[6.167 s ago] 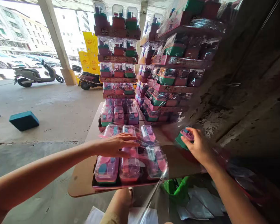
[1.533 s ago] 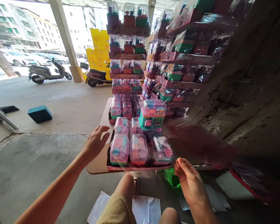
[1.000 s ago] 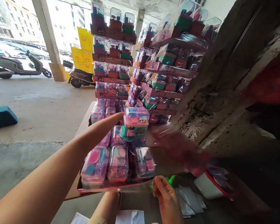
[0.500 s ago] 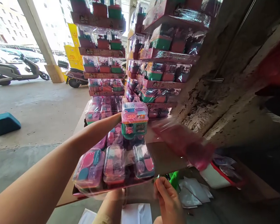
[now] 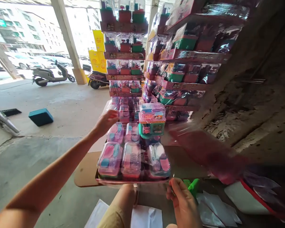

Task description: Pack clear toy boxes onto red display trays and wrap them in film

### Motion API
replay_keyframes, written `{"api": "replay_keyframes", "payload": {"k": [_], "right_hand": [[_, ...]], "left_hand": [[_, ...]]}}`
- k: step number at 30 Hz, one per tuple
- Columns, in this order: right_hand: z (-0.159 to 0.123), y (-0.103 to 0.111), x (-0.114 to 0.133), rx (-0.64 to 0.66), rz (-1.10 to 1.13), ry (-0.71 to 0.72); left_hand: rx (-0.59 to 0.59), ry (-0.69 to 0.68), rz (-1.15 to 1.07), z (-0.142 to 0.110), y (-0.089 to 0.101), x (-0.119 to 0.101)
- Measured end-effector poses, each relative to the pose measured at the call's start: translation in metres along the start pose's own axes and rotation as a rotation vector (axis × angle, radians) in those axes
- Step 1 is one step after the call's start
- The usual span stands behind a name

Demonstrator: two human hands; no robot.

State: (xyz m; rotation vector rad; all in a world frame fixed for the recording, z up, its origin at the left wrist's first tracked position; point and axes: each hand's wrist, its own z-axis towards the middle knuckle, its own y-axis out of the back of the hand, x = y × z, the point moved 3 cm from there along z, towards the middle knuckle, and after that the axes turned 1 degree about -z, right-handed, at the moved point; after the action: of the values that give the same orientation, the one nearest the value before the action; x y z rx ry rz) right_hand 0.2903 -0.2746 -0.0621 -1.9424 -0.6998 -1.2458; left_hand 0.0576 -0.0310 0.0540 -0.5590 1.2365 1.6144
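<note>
Low in front of me, a cardboard display tray holds several toy sets in clear plastic boxes. One toy box with a pink and green front stands taller at the tray's far right. Loose clear film covers part of the tray. At the tray's far left, my left hand has its fingers bent together at the film's edge, slightly blurred. By the near right corner, my right hand pinches the film between thumb and fingers.
Stacked trays of boxed toys rise behind, beside a rough wall at right. A cardboard sheet lies under the tray. On the floor are a blue block, white bags and a white bin. Scooters stand at left.
My view has turned left, so the scene shifts right. My left hand has come out from behind the pink and green toy box to the tray's left side. My right hand still pinches the film.
</note>
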Motion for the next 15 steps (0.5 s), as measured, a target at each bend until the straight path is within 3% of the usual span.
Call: {"api": "replay_keyframes", "payload": {"k": [3,5,7,11,15], "right_hand": [[0.003,0.000,-0.001,-0.019,0.019,-0.011],[0.006,-0.001,-0.004,-0.032,0.037,-0.013],[0.008,-0.002,-0.006,-0.062,0.061,-0.027],[0.009,-0.005,-0.010,-0.107,0.077,-0.052],[0.008,-0.006,-0.010,-0.076,0.030,0.019]], "left_hand": [[-0.140,0.197,-0.066,-0.088,0.042,0.019],[-0.097,0.377,-0.162,-0.140,0.047,0.030],[-0.005,0.501,-0.289,-0.175,0.039,0.038],[0.215,0.544,-0.458,-0.201,0.010,0.044],[0.207,0.464,-0.525,-0.201,-0.001,0.041]]}}
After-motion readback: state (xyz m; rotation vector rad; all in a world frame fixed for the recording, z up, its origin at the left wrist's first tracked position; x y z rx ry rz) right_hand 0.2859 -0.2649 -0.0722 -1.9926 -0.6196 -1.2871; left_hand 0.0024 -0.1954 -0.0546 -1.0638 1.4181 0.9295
